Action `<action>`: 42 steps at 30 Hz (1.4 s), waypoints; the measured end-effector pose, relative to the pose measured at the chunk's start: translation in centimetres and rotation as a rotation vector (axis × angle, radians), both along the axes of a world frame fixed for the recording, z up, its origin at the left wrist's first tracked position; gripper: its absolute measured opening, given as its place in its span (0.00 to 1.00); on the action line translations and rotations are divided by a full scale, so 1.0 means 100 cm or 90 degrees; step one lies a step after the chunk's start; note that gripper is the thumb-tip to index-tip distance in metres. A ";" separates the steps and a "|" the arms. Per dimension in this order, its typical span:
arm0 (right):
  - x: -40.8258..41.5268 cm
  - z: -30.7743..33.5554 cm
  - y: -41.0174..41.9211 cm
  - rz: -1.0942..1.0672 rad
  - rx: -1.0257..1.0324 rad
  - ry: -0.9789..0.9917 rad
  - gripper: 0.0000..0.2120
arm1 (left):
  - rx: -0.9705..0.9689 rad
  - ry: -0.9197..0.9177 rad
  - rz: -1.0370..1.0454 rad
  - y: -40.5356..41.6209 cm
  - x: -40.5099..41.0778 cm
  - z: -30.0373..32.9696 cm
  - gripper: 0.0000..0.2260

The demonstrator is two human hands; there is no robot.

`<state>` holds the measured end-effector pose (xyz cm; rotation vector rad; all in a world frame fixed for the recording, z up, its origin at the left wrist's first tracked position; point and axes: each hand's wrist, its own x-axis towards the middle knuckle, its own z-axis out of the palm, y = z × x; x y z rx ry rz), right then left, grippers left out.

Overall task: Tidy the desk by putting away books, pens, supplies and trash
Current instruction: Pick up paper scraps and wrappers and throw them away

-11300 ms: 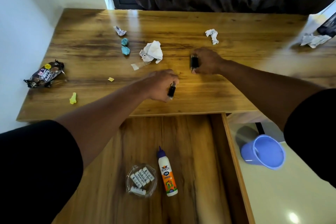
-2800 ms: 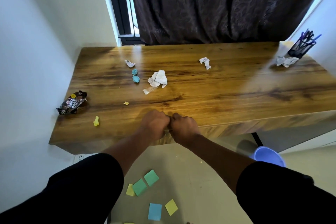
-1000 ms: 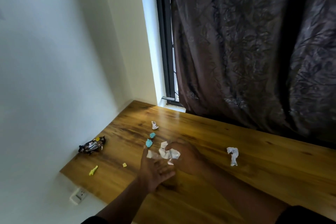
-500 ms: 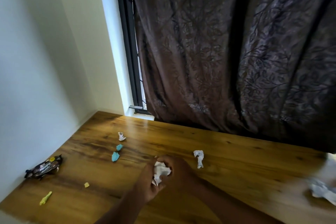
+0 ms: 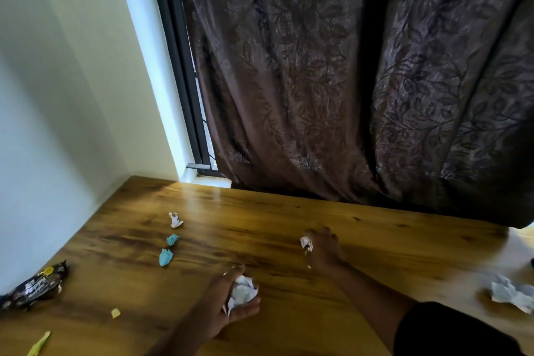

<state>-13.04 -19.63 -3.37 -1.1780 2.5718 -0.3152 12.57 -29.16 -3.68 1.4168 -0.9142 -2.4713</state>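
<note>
Blue scraps [image 5: 166, 257] and a wrapper [image 5: 33, 286] litter the surface [image 5: 274, 220]; left hand [image 5: 228, 300] cups crumpled paper [image 5: 244, 292], right hand [image 5: 323, 248] closes on a small wad [image 5: 306, 243].

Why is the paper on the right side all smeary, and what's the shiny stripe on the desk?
Head view: the crumpled paper at the right edge is motion-blurred, and so is the right hand; the pale stripe on the desk is window light glaring off the wood; the left hand looks sharper.
</note>
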 end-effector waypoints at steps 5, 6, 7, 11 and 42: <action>-0.003 -0.012 -0.010 -0.005 -0.023 0.030 0.14 | -0.027 0.019 -0.011 -0.013 -0.009 0.001 0.22; -0.002 -0.013 -0.012 -0.011 -0.036 0.026 0.13 | -0.031 0.028 -0.010 -0.016 -0.012 0.001 0.22; -0.001 -0.013 -0.015 -0.013 -0.046 0.022 0.12 | -0.034 0.032 -0.008 -0.019 -0.014 0.000 0.23; 0.011 -0.003 -0.029 0.002 -0.135 -0.018 0.09 | -0.005 0.046 0.014 -0.029 -0.028 0.001 0.21; 0.028 0.019 0.084 0.040 -0.291 -0.012 0.21 | -0.111 0.045 -0.176 0.030 -0.163 0.004 0.13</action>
